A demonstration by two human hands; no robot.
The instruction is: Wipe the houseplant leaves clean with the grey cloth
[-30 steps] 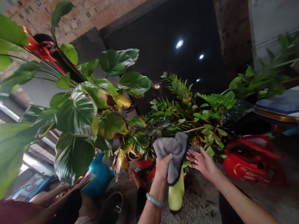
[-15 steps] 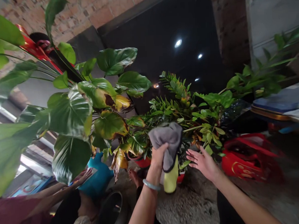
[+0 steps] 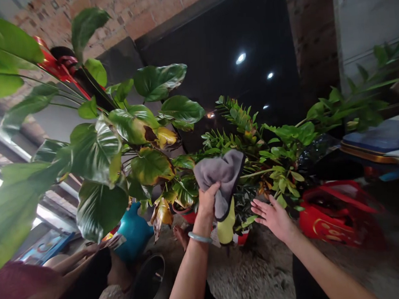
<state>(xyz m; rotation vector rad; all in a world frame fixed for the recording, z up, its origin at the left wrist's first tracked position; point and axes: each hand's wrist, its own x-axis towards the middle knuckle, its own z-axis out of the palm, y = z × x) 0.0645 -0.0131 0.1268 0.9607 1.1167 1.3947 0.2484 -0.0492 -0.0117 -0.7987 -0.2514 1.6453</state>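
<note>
My left hand (image 3: 206, 199), with a pale bangle (image 3: 199, 237) on the wrist, is closed on a grey cloth (image 3: 218, 173) and holds it up against the small-leaved potted plant (image 3: 252, 151). A yellow-green piece (image 3: 227, 225) hangs under the cloth. My right hand (image 3: 271, 214) is open with fingers spread, just right of the cloth and below the plant's leaves, holding nothing.
A big-leaved plant (image 3: 97, 149) with yellowing leaves and a red ribbon (image 3: 55, 65) fills the left. Another person's hands (image 3: 91, 251) reach near a teal watering can (image 3: 133, 231). A dark bucket (image 3: 147, 284) sits low, red bags (image 3: 337, 216) at right, a dark glass panel (image 3: 231, 46) behind.
My left hand has carried the grey cloth up and to the left, deeper into the small-leaved plant. My right hand has stayed open in nearly the same spot.
</note>
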